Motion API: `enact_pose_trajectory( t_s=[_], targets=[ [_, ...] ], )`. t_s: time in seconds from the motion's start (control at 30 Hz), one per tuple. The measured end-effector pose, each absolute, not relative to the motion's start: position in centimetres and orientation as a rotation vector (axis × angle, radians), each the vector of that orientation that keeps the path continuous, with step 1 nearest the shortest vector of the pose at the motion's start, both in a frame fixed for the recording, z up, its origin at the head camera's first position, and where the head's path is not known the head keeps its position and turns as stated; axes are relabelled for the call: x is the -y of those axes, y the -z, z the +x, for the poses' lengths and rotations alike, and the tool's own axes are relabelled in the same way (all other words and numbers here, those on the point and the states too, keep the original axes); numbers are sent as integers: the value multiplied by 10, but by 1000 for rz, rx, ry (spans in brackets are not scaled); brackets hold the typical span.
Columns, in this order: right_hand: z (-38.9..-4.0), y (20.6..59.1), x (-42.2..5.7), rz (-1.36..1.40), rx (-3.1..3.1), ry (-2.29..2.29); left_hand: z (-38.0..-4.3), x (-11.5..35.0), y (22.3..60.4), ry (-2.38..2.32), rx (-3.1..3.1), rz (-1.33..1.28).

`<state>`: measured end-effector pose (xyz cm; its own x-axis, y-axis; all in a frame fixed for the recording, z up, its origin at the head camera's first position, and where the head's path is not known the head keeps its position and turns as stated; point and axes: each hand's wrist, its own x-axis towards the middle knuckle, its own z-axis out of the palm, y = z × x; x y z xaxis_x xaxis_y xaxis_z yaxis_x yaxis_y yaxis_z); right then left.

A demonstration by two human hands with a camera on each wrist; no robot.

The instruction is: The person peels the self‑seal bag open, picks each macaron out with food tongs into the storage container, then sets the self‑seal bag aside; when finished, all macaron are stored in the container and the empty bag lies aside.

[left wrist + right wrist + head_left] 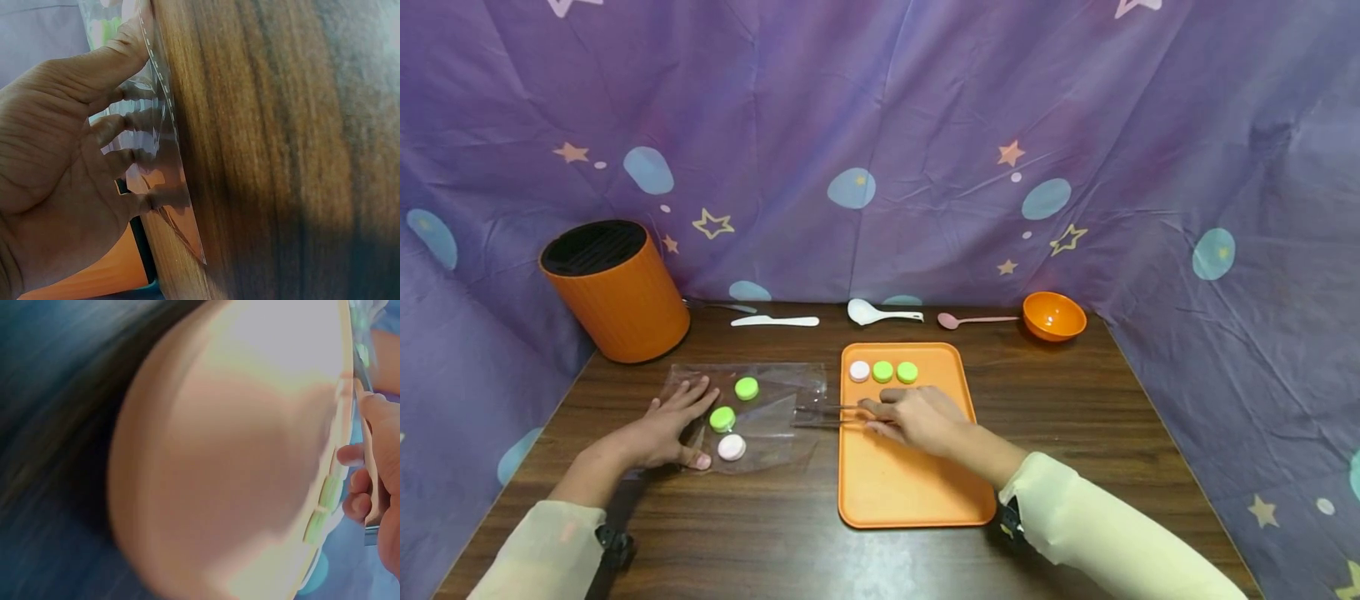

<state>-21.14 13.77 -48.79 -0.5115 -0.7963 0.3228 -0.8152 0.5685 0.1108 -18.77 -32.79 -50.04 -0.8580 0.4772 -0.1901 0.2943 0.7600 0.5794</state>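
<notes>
While room is afforded on the orange tray (917, 492) wristward of the right hand's (923, 418) fingers, the clear sheet (786, 382) is pressed by the spread left hand (668, 427). Across the tray's left rim, tweezers (827, 407) are pinched by the right, prongs parted. Transfer of discs (722, 419) beside the left fingers is presumably underway; a leftward reach seems needed.

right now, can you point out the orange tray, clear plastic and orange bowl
Orange tray (898, 479), head view: bare floor, near half.
Clear plastic (778, 400), head view: bare right part.
Orange bowl (1052, 316), head view: inner bottom.
</notes>
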Motion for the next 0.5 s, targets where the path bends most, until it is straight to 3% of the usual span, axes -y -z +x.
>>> enact_pose_trajectory(
  t_s=[0.5],
  targets=[
    [-203,487,-99,1489,2530,-245,-178,312,476,-699,-2638,524]
  ],
)
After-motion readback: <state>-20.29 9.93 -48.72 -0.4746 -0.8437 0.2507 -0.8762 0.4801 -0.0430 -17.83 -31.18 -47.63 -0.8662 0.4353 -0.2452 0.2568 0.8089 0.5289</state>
